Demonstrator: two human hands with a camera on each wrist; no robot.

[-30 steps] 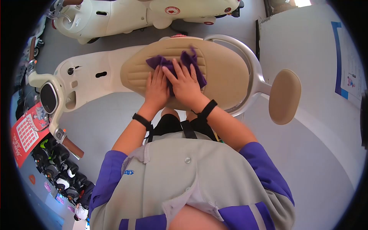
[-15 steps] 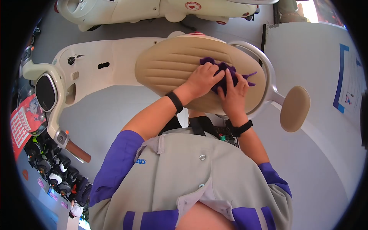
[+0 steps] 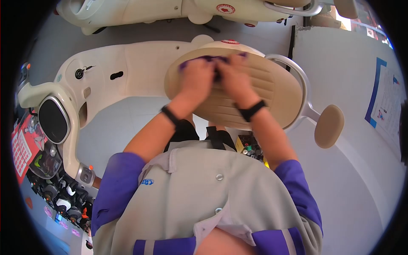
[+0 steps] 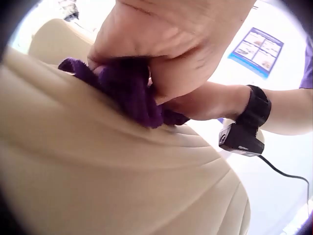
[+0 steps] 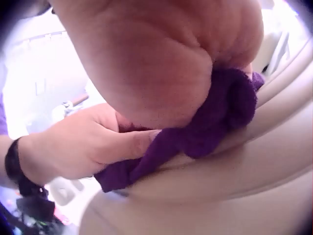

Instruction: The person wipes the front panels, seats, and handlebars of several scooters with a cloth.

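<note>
Grey showroom floor runs under a row of cream scooters [image 3: 127, 76], and the person leans over the nearest one's tan ribbed seat [image 3: 259, 93]. Both hands press a purple cloth [image 4: 129, 90] onto the seat's far edge. The left hand [image 3: 196, 78] bunches the cloth under its curled fingers; the right hand [image 3: 233, 78] lies touching beside it, fingers clamped over the same cloth.
</note>
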